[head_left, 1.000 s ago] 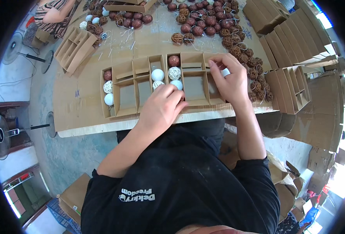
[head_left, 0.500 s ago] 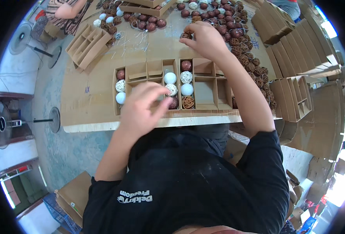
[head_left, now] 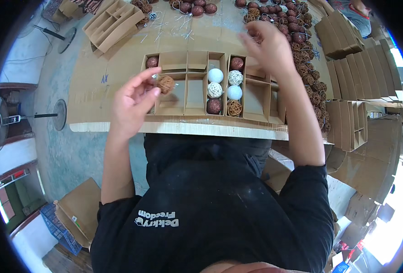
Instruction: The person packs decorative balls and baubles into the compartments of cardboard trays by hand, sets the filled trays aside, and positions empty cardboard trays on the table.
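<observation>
- Since half a second ago, the left hand (head_left: 135, 101) has lifted off the middle of the box and drawn back to the left, now carrying a brown wicker ball (head_left: 166, 84); the right hand (head_left: 268, 48) has stayed up at the far pile of loose balls (head_left: 301, 45).
- The left hand pinches the wicker ball between thumb and fingertips, the other fingers loosely curled; the ball hangs just above a compartment at the left end of the divided cardboard box (head_left: 183, 98).
- The right hand is blurred, fingers bent over the table (head_left: 96, 86) near the pile; I cannot tell whether it grips anything.
- Handling, as a guess: the ball looks very light and hollow, a springy open weave that would crush under a hard squeeze. It is rough rather than slippery, so a gentle fingertip pinch across its widest part should do.
- Looks: round, warm brown, woven from thin twigs, with gaps showing through.
- In the box already: a dark red glitter ball (head_left: 152, 62) at the far left corner, and two middle columns holding white, pale wicker, light blue, dark red and brown balls.
- A second, empty divided box (head_left: 115, 25) lies at the far left of the table.
</observation>
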Demonstrator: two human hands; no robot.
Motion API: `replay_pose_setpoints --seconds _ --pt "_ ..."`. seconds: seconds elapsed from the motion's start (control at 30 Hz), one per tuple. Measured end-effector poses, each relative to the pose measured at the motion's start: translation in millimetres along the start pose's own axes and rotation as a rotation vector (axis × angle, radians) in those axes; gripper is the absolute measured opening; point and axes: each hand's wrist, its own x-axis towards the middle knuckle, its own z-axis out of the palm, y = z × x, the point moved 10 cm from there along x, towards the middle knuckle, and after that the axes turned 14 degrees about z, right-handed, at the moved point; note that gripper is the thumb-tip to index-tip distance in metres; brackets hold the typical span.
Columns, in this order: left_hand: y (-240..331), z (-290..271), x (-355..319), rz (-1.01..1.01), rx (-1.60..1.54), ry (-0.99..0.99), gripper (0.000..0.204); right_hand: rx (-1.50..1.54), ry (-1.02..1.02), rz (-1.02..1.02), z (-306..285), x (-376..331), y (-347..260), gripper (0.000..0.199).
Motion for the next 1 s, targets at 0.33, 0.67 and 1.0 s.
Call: replay_pose_setpoints --seconds 0.33,0.67,1.0 --pt "-22.2 -59.0 -27.7 -0.126 -0.445 0.217 0.035 -0.255 -0.415 0.185 32.8 14.6 51.4 0.042" --pt "0.5 -48.8 -42.3 0.081 0.093 0.190 0.051 0.501 -0.292 0.262 9.8 -13.1 3.2 0.033" --pt "7.0 -59.9 -55.6 0.115 0.164 0.304 0.036 0.562 -0.237 0.246 29.5 -29.6 -4.4 0.035"
